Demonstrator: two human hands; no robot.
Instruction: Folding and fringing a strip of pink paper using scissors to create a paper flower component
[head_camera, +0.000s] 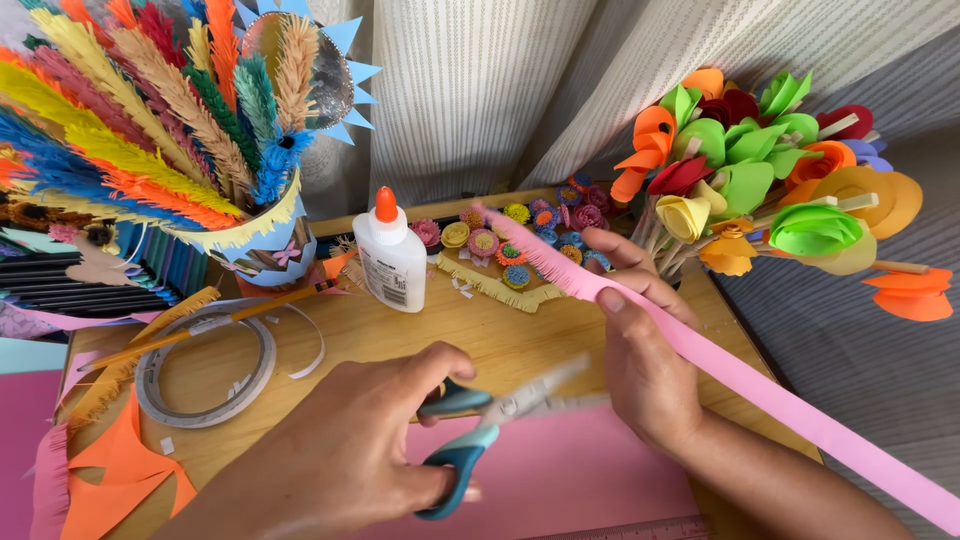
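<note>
Head view: teal-handled scissors (480, 435) are gripped in the left hand (340, 455), blades blurred and aimed at a long pink paper strip (700, 350), which is pinched by the right hand (645, 350) above the wooden table (400, 335), near a glue bottle (392, 255).

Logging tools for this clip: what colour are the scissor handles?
Teal-blue handles on the scissors, held in the left hand; head view.

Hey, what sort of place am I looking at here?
Likely a home paper-craft table. A glue bottle stands on it, paper flowers fill a bunch, and the left hand works scissors while the right hand holds a pink paper strip.
</note>
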